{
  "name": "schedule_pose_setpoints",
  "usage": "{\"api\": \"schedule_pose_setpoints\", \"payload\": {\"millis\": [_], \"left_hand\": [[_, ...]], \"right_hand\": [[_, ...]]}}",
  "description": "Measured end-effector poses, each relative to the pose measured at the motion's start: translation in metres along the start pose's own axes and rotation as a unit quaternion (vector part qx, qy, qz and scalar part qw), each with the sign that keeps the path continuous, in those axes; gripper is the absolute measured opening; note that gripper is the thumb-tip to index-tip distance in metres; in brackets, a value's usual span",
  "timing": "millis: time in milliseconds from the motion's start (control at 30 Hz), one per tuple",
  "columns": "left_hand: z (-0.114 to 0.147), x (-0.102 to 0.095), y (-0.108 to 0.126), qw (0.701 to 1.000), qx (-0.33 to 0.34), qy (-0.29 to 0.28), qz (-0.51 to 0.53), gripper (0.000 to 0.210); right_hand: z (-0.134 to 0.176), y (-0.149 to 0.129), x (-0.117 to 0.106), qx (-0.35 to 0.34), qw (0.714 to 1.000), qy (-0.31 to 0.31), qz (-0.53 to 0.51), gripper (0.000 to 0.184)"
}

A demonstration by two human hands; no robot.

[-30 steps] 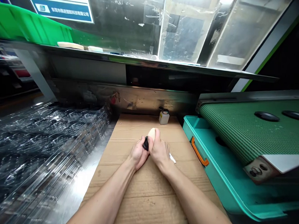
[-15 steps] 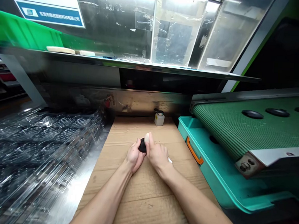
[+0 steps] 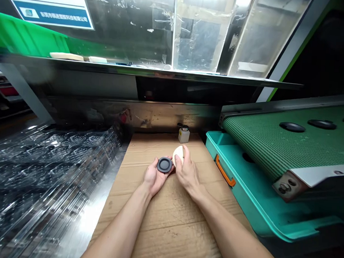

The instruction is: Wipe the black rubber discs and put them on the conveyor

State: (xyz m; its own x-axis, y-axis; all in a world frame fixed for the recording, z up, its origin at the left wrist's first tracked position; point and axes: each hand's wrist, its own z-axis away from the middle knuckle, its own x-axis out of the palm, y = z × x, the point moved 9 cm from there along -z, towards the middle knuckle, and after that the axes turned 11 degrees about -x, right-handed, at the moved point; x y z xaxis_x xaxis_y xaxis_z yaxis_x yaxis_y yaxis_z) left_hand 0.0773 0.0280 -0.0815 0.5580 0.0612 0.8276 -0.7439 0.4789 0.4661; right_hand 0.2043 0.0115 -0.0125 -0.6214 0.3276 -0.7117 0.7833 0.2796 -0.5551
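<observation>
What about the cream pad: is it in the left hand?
No, the right hand holds the cream pad, while the left hand holds a dark disc.

green crate (image 3: pixel 24 37) on metal shelf (image 3: pixel 112 68), blue-and-white sign (image 3: pixel 57 16) above

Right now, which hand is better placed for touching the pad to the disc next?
Probably the right hand: it grips the pale pad just beside the dark disc. The left hand supports that disc, its ringed face showing.
</observation>
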Motion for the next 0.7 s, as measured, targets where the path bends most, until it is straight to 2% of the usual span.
{"api": "schedule_pose_setpoints", "payload": {"millis": [100, 267, 367, 467, 533, 600, 633, 700], "left_hand": [[-0.001, -0.001, 0.002, 1.000, -0.005, -0.001, 0.009, 0.034], [-0.001, 0.002, -0.002, 1.000, 0.002, -0.001, -0.014, 0.033], [0.001, 0.009, -0.007, 0.998, 0.017, -0.009, -0.067, 0.029], [0.005, 0.010, -0.007, 0.995, 0.041, 0.006, -0.093, 0.025], [0.006, 0.008, -0.007, 0.995, 0.035, 0.021, -0.088, 0.024], [0.006, 0.006, -0.008, 0.997, 0.021, 0.023, -0.077, 0.025], [0.005, 0.006, -0.008, 0.997, 0.015, 0.018, -0.073, 0.025], [0.004, 0.006, -0.008, 0.997, 0.013, 0.006, -0.073, 0.026]], "right_hand": [[0.003, -0.001, -0.003, -0.029, 0.994, -0.002, -0.103, 0.046], [0.002, -0.012, 0.008, -0.085, 0.973, -0.069, -0.204, 0.025], [0.000, -0.009, 0.017, -0.058, 0.965, -0.079, -0.244, 0.024], [0.000, -0.007, 0.026, -0.035, 0.951, -0.107, -0.287, 0.025], [0.002, -0.007, 0.030, -0.041, 0.950, -0.149, -0.273, 0.023], [0.005, -0.005, 0.030, -0.046, 0.958, -0.185, -0.215, 0.019], [0.005, -0.003, 0.027, -0.046, 0.965, -0.185, -0.178, 0.019], [0.002, -0.001, 0.015, -0.049, 0.982, -0.139, -0.115, 0.022]]}}
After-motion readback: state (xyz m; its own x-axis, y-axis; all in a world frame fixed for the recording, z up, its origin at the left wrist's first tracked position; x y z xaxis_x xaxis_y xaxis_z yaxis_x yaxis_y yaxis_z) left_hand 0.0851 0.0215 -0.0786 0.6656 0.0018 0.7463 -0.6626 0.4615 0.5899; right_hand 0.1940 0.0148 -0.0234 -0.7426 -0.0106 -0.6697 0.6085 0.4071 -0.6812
